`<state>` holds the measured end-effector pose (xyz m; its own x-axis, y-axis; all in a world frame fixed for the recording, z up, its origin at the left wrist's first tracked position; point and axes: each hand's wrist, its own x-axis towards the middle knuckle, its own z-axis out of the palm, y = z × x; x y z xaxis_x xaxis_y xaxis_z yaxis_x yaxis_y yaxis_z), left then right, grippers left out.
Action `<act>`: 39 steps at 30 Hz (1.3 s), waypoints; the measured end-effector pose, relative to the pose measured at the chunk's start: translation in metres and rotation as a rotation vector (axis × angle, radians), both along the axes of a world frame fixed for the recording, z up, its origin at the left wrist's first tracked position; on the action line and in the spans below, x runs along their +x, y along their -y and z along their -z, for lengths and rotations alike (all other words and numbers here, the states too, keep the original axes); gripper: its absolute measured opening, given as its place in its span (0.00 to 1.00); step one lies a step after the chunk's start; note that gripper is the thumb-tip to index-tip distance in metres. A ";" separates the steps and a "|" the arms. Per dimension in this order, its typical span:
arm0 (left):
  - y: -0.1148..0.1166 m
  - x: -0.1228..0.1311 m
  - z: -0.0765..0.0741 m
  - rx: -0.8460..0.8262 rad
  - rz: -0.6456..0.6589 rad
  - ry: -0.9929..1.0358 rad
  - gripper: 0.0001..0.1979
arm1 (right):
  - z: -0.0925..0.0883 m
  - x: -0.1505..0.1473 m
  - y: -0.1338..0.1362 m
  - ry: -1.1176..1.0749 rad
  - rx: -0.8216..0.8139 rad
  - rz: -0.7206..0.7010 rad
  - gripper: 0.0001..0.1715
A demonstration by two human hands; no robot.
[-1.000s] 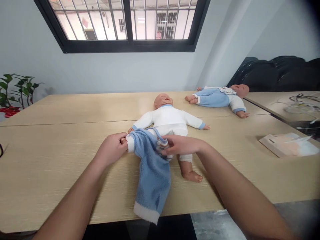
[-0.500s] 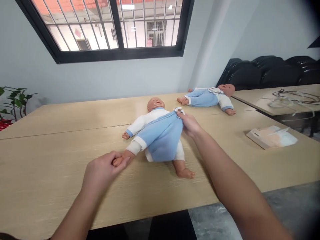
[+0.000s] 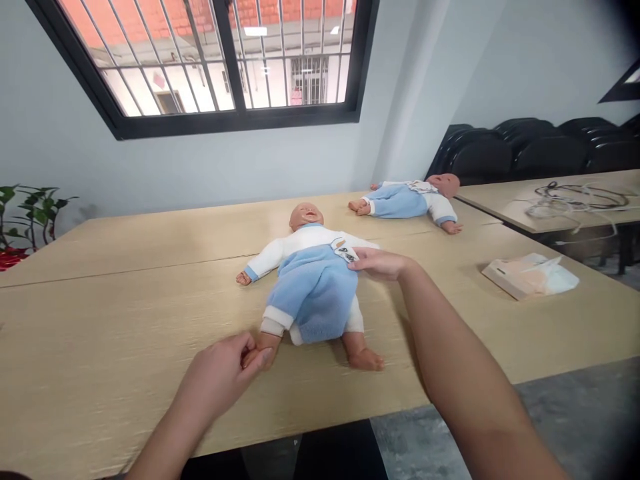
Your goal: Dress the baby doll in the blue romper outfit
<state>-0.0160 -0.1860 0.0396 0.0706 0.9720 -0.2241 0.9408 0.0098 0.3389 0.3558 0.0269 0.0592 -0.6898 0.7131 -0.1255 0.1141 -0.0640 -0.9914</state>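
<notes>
A baby doll (image 3: 307, 217) lies on its back on the table, in a white top with blue cuffs. Light blue trousers (image 3: 315, 287) cover its belly and the leg on the left, while the leg on the right (image 3: 356, 327) lies outside them in a white legging. My left hand (image 3: 225, 367) is closed around the doll's foot on the left. With thumb and fingers, my right hand (image 3: 383, 261) grips the trousers' upper edge, beside a white patch with a printed animal face (image 3: 343, 249).
A second baby doll (image 3: 400, 201), dressed in blue and white, lies further back on the table (image 3: 150, 320). An open tissue pack (image 3: 525, 275) is at the right. Coiled cables (image 3: 580, 199) rest on another table, with stacked black chairs (image 3: 480, 155) behind. A potted plant (image 3: 35, 217) stands far left.
My left hand has brought the doll's foot right and nearer to me. My right hand has lowered the trousers' edge toward the belly, and the printed patch now shows more.
</notes>
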 end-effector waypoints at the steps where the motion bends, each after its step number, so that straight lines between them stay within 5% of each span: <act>1: -0.001 -0.003 -0.002 -0.025 0.026 0.029 0.18 | 0.002 0.002 -0.002 0.024 0.010 -0.004 0.32; 6: -0.018 -0.012 -0.028 -0.105 0.099 0.147 0.25 | 0.009 -0.014 -0.010 -0.074 0.214 0.254 0.32; 10: -0.072 0.013 -0.055 0.323 0.009 0.269 0.22 | 0.004 -0.059 0.006 -0.271 0.303 0.440 0.37; 13: -0.131 0.041 -0.062 0.641 0.120 0.676 0.30 | -0.003 -0.090 0.027 -0.327 0.345 0.417 0.37; 15: -0.167 0.057 -0.061 0.564 0.247 0.959 0.36 | -0.007 -0.100 0.036 -0.330 0.352 0.359 0.37; 17: -0.193 0.066 -0.057 0.300 0.329 1.180 0.40 | -0.008 -0.101 0.040 -0.365 0.311 0.320 0.38; 20: -0.218 0.069 -0.047 -0.009 0.305 1.338 0.34 | -0.006 -0.094 0.034 -0.482 0.190 0.326 0.38; 23: -0.234 0.064 -0.038 0.077 0.169 1.488 0.27 | -0.003 -0.082 0.023 -0.490 0.140 0.315 0.35; 26: -0.248 0.053 -0.032 0.175 0.079 1.541 0.25 | -0.002 -0.070 0.015 -0.232 0.219 0.294 0.29; 29: -0.256 0.040 -0.029 0.167 0.068 1.511 0.27 | -0.001 -0.061 0.013 -0.006 0.293 0.239 0.37; 33: -0.254 0.030 -0.031 0.112 0.077 1.416 0.29 | -0.001 -0.066 0.019 -0.197 0.156 0.246 0.29; 36: -0.246 0.038 -0.040 0.099 0.236 1.342 0.37 | -0.001 -0.082 0.026 -0.379 0.153 0.330 0.34; 39: -0.234 0.055 -0.056 0.194 0.546 1.144 0.48 | -0.001 -0.098 0.030 -0.391 0.254 0.403 0.27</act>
